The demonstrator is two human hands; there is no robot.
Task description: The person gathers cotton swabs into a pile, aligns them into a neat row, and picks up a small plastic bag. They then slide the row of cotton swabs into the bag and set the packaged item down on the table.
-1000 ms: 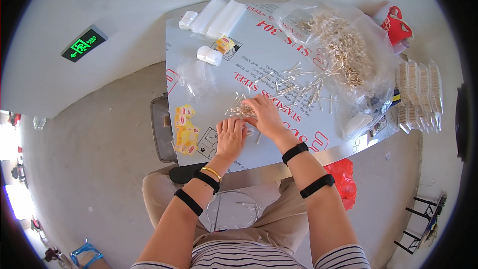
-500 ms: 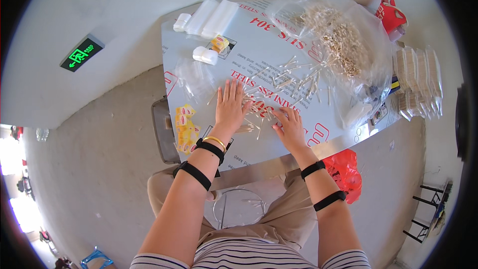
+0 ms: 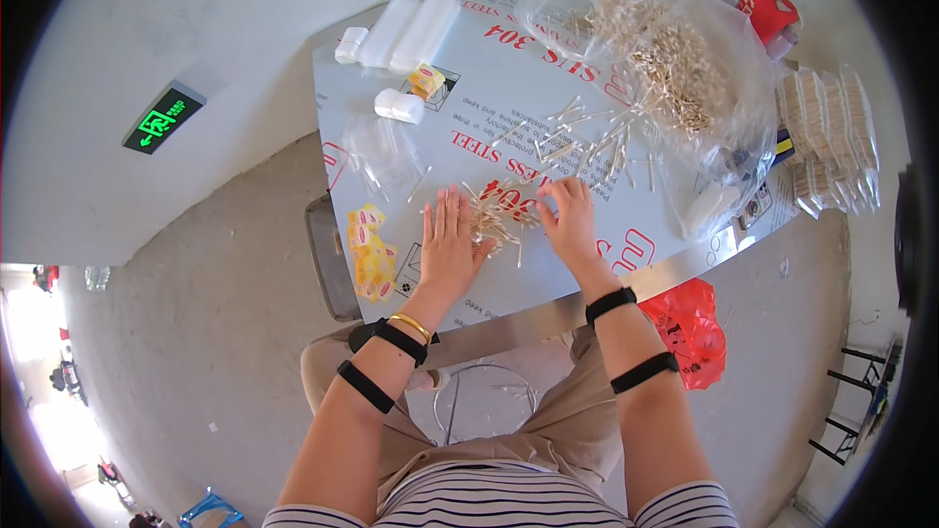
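Left hand (image 3: 451, 242) flat, fingers extended toward far side, thumb beside swab pile (image 3: 501, 216), gripping nothing visible. Right hand (image 3: 569, 221) half-curled at pile's right; cannot tell whether it pinches anything. Yellow packets (image 3: 372, 256) left; swab-filled bag (image 3: 719, 103) far right. Pile lies mid-surface, near side: pale sticks, white tips, crossing loosely, partly hidden by left hand.

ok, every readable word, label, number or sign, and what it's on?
Tabletop: large red letters, numbers, smaller dark print; partly legible, not copied.
Green wall sign: running figure, arrow; small characters unreadable.
Yellow packets: red labels, too small.
Red bag: dark marks, blurred.
Red object: white marks, unclear.
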